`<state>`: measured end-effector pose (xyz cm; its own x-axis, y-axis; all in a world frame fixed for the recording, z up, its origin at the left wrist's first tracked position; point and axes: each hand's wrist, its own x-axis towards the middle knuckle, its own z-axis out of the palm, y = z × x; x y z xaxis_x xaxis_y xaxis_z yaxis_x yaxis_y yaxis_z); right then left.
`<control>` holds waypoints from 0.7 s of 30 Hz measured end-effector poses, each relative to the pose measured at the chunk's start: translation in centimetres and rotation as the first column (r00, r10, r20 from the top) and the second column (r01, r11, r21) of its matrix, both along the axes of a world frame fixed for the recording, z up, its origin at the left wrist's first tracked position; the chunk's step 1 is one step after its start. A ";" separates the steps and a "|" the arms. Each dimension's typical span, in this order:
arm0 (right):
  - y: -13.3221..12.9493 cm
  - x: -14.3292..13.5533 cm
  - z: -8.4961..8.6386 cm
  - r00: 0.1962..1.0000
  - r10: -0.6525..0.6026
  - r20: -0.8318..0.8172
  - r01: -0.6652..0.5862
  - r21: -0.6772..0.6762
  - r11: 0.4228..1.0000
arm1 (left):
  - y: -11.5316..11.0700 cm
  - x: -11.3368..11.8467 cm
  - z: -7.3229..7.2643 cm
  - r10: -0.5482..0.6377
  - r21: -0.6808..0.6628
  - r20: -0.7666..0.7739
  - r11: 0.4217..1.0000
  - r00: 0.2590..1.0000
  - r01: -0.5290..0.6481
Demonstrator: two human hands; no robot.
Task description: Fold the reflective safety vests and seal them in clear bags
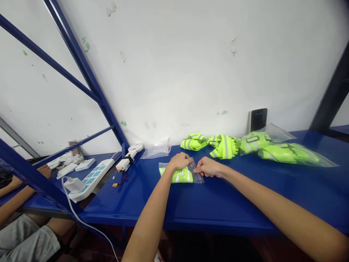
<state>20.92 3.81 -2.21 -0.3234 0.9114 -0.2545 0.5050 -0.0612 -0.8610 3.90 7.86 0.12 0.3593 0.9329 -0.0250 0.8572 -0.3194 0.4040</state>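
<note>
Two bare hands meet over a clear plastic bag point(182, 175) lying flat mid-shelf on the blue metal shelf point(218, 203), its long axis running side to side along the wall. Left hand point(180, 160) and right hand point(207, 167) pinch the bag's crinkled top edge, close together. Inside sits a folded fluorescent-yellow vest with grey reflective stripes. More folded vests point(215, 143) lie along the back edge.
</note>
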 end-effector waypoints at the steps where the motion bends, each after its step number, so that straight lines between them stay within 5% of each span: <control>1: 0.1 -0.2 -0.1 0.999 -0.001 0.051 -0.001 0.029 1.000 | 0.0 0.0 -0.1 0.013 0.016 0.003 1.000 1.000 -0.013; 3: 0.1 -0.5 -0.3 0.988 -0.038 0.148 0.010 0.183 0.983 | -0.1 0.0 -0.4 0.035 0.051 0.011 0.998 0.999 -0.036; 7: -0.2 -0.8 -0.9 0.954 -0.227 0.193 0.097 0.519 0.850 | -0.7 -0.3 -0.9 0.050 0.144 0.054 0.988 0.997 -0.058; 14: -0.4 -0.2 -0.7 0.994 -0.112 -0.017 0.109 0.418 0.902 | -2.3 -0.5 -1.1 -0.051 0.340 0.139 0.941 0.989 0.001; 21: -0.2 -0.3 -1.4 0.984 -0.060 -0.166 0.131 0.464 0.876 | -2.8 -0.6 -0.7 -0.124 0.324 0.237 0.945 0.964 0.042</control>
